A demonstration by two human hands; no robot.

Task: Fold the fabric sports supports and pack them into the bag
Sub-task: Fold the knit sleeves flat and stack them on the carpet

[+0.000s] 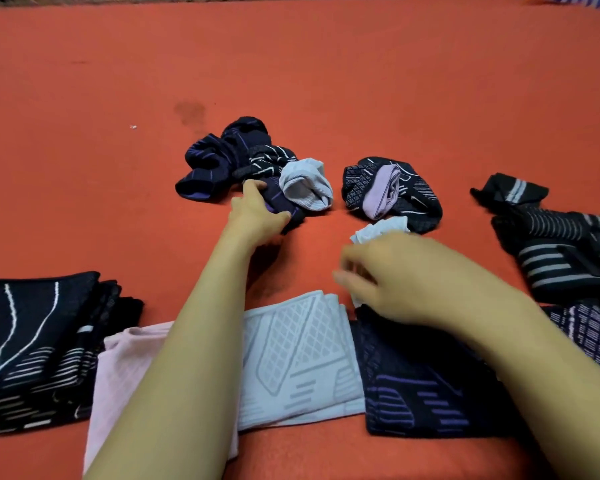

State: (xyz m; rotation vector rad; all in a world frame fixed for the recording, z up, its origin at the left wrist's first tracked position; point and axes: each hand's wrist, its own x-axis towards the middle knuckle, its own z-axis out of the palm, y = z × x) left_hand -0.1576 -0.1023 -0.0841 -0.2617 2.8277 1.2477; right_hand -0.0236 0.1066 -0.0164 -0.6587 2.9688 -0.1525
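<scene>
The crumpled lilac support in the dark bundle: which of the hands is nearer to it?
Right. The right hand is just below the crumpled lilac support; the left hand is farther to its left, gripping a dark purple support.

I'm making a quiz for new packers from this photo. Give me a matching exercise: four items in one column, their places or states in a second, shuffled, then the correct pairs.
Things
1. stack of folded dark supports with white lines
2. folded pale blue-white patterned support
3. crumpled dark navy and purple support
4. crumpled dark support with a lilac lining

Places or states
A. lying loose, untouched, ahead of the right hand
B. flat between the two forearms
C. gripped by the left hand
D. at the near left edge of the orange surface

Pairs: 1-D, 2-B, 3-C, 4-A
</scene>
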